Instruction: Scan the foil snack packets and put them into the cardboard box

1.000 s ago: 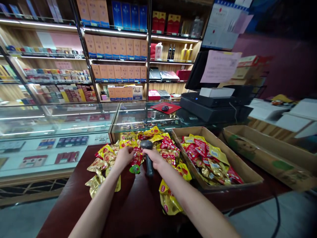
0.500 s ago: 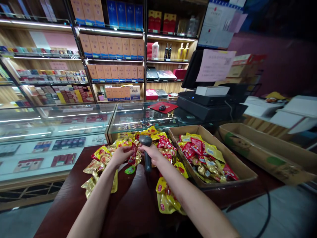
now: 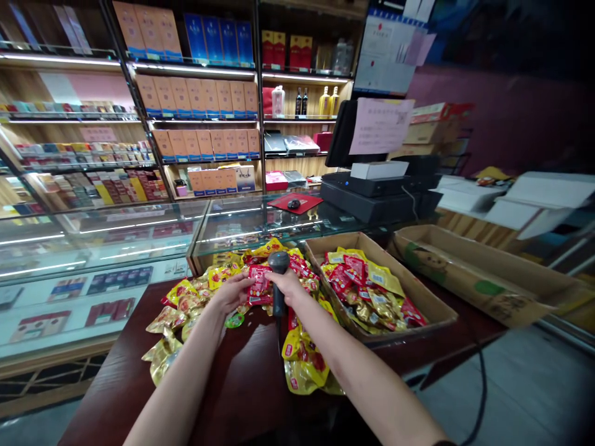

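A red snack packet (image 3: 258, 282) is pinched by my left hand (image 3: 233, 292) above the pile, its printed side turned up. My right hand (image 3: 292, 287) is closed on a dark handheld barcode scanner (image 3: 278, 262), whose handle points down with a cable below it. The fingertips of that hand reach left past the scanner to the packet's right edge. Around both hands lie yellow, gold and red snack packets (image 3: 179, 303), and a small green item (image 3: 235, 320) rests just below my left hand. More yellow packets (image 3: 304, 365) lie beneath my right forearm.
On the right of the dark wooden table (image 3: 223, 396) stands a cardboard box (image 3: 446, 313) full of packets, with another open carton (image 3: 469, 279) beyond. A glass counter (image 3: 218, 232) bears a mouse (image 3: 294, 204) and a monitor (image 3: 341, 133). Stocked shelves line the back.
The red packet has turned from narrow edge-on to broad and flat between my hands. The scanner has shifted right relative to the table. My view has swung slightly right.
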A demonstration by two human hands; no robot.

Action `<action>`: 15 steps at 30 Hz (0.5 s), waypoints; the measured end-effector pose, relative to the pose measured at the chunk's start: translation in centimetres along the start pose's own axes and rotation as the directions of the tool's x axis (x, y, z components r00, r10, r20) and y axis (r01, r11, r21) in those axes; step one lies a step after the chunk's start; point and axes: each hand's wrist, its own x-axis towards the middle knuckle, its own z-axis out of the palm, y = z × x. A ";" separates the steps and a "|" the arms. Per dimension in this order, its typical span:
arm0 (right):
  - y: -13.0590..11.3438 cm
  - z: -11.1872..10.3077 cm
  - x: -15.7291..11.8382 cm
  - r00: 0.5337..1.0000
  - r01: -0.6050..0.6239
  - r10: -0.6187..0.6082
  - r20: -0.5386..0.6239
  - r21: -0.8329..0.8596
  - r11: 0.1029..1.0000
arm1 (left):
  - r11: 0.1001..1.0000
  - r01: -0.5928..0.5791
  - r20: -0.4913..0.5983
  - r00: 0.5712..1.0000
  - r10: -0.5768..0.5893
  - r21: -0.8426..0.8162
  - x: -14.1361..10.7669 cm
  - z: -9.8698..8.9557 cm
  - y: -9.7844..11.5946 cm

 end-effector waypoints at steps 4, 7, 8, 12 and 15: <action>-0.6 -1.0 -0.3 1.000 0.014 -0.015 -0.022 -0.033 0.999 | 0.975 0.080 -0.083 0.995 -0.064 0.206 0.3 0.5 0.2; -0.9 -1.4 -0.4 1.000 -0.004 0.003 -0.012 -0.021 1.000 | 0.945 0.114 -0.072 0.993 -0.096 0.306 0.5 0.4 0.9; -1.0 -1.4 -0.4 1.000 -0.014 0.014 -0.005 -0.006 1.000 | 0.938 0.118 -0.068 0.993 -0.102 0.327 0.6 0.3 1.2; -2.1 -1.5 -1.0 0.999 -0.053 0.052 0.016 0.066 0.996 | 0.937 0.119 -0.091 0.991 -0.094 0.330 1.3 -0.3 2.1; -3.5 -1.4 -2.4 0.997 -0.065 0.059 0.051 0.123 0.990 | 0.955 0.096 -0.157 0.986 -0.053 0.280 1.9 -0.9 2.3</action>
